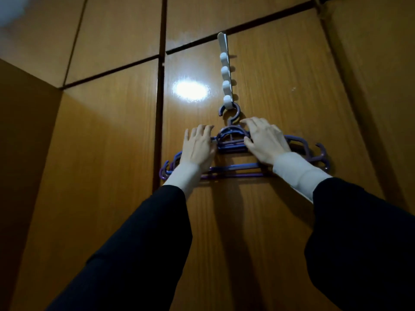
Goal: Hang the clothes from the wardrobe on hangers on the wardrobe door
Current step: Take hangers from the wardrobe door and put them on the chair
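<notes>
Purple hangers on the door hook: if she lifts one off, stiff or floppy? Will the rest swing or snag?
Likely stiff and light: the hangers look like thin moulded plastic bars. Snagging seems probable, since several are stacked and overlapping on the lowest peg of the white door hook, with notched ends. The rest may swing, hanging by hooks only; the left hand and right hand on the stack should steady it.
</notes>
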A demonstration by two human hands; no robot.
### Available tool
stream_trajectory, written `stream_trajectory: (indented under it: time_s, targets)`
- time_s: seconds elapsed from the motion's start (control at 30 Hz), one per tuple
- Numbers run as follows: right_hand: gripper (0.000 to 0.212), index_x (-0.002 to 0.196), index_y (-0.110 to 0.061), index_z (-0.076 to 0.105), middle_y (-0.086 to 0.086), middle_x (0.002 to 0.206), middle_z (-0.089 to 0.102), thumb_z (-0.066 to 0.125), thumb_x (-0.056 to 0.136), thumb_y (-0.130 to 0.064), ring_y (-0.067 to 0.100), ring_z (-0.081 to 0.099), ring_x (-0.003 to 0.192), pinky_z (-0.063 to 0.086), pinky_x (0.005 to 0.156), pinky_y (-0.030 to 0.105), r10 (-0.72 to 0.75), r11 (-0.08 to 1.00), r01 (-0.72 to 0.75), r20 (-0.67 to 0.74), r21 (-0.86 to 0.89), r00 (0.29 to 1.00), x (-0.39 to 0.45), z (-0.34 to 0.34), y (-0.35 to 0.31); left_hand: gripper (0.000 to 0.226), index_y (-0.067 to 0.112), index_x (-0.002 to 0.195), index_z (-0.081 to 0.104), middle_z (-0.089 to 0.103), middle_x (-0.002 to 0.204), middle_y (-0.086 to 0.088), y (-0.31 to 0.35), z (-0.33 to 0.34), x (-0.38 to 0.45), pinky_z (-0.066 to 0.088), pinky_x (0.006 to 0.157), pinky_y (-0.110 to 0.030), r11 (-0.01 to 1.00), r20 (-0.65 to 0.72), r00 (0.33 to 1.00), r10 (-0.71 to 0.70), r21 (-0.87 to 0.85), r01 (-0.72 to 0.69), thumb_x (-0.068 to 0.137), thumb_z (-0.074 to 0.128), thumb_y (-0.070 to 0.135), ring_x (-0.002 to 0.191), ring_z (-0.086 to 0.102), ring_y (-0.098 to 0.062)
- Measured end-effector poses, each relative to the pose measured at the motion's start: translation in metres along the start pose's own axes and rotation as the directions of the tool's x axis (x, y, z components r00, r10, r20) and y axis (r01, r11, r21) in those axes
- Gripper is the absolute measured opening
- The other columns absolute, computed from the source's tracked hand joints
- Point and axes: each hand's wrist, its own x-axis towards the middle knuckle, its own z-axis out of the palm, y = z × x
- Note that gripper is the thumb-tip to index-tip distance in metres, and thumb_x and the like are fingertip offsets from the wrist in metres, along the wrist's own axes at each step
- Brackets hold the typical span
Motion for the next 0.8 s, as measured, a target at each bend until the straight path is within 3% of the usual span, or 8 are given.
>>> stream_trajectory:
  time_s: [0.13, 0.33, 0.57, 0.7, 0.73, 0.8]
  targets:
    - [0.037, 0.130, -0.010, 0.040, 0.011, 0.126, 0.052, 0.041, 0.095, -0.022, 0.027, 0.046, 0.118, 0.039, 0.094, 0.041, 0.049, 0.998, -0.049, 0.019, 0.025, 0.999, 0.022, 0.010, -0.008, 0.040, 0.011, 0.136, 0.039, 0.049, 0.128, -0.011, 0.001, 0.017, 0.022, 0.033, 0.100, -0.033, 0.991, 0.012, 0.999, 0.044, -0.128, -0.042, 0.099, 0.036, 0.026, 0.119, 0.044, -0.025]
    - [0.026, 0.112, -0.008, 0.050, 0.011, 0.111, 0.056, 0.039, 0.097, -0.026, 0.029, 0.056, 0.098, 0.040, 0.074, 0.035, 0.084, 0.994, -0.077, -0.106, 0.072, 0.991, 0.025, 0.024, -0.008, 0.028, 0.007, 0.119, 0.046, 0.053, 0.109, -0.013, 0.010, 0.039, 0.032, 0.041, 0.082, -0.036, 0.955, -0.061, 0.996, 0.071, -0.285, -0.086, 0.099, 0.034, 0.023, 0.098, 0.051, -0.028]
    - [0.026, 0.110, -0.010, 0.049, 0.013, 0.100, 0.062, 0.035, 0.099, -0.030, 0.031, 0.058, 0.090, 0.035, 0.066, 0.031, -0.012, 1.000, 0.012, -0.127, -0.001, 0.992, 0.023, 0.024, -0.001, 0.025, 0.009, 0.116, 0.043, 0.059, 0.092, -0.016, 0.011, 0.038, 0.032, 0.031, 0.070, -0.034, 0.965, -0.131, 0.985, 0.111, -0.224, -0.139, 0.100, 0.030, 0.024, 0.080, 0.047, -0.028]
    - [0.030, 0.119, -0.016, 0.048, 0.013, 0.100, 0.066, 0.037, 0.098, -0.034, 0.032, 0.061, 0.092, 0.038, 0.068, 0.032, -0.035, 0.999, 0.034, -0.122, -0.011, 0.992, 0.023, 0.020, 0.004, 0.027, 0.015, 0.121, 0.040, 0.064, 0.091, -0.011, 0.010, 0.037, 0.032, 0.031, 0.089, -0.041, 0.978, -0.109, 0.989, 0.101, -0.173, -0.119, 0.099, 0.029, 0.026, 0.087, 0.055, -0.030]
    - [0.030, 0.118, -0.017, 0.049, 0.012, 0.100, 0.066, 0.038, 0.097, -0.034, 0.032, 0.061, 0.092, 0.039, 0.068, 0.032, -0.040, 0.999, 0.039, -0.122, -0.007, 0.992, 0.023, 0.019, 0.005, 0.026, 0.015, 0.120, 0.040, 0.064, 0.090, -0.010, 0.009, 0.036, 0.032, 0.032, 0.088, -0.040, 0.973, -0.102, 0.989, 0.107, -0.196, -0.126, 0.099, 0.029, 0.025, 0.086, 0.056, -0.030]
    - [0.028, 0.116, -0.016, 0.050, 0.010, 0.101, 0.066, 0.039, 0.097, -0.033, 0.029, 0.061, 0.093, 0.041, 0.069, 0.032, -0.054, 0.998, 0.058, -0.131, 0.027, 0.990, 0.024, 0.020, 0.006, 0.024, 0.013, 0.119, 0.041, 0.060, 0.085, -0.009, 0.009, 0.034, 0.033, 0.031, 0.071, -0.034, 0.954, -0.097, 0.989, 0.115, -0.265, -0.137, 0.100, 0.031, 0.023, 0.081, 0.056, -0.032]
